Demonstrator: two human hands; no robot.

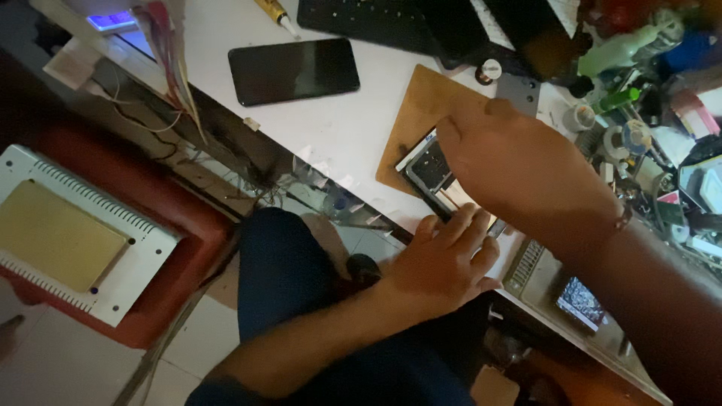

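Flanking opened phone point(430, 169), hands point(444, 259) at table edge point(353, 203)

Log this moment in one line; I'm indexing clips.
left hand: steadies opened phone | right hand: rests on it | under: brown board

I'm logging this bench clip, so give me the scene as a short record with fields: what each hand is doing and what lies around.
Left hand: left hand rests at the table edge, fingers touching the opened phone
Right hand: right hand lies over the phone, palm down; grip cannot be told
Phone support: brown board on the white table
Nearby: black phone lying flat, dark keyboard
Right side: cluttered tools and bottles
Floor side: white perforated unit
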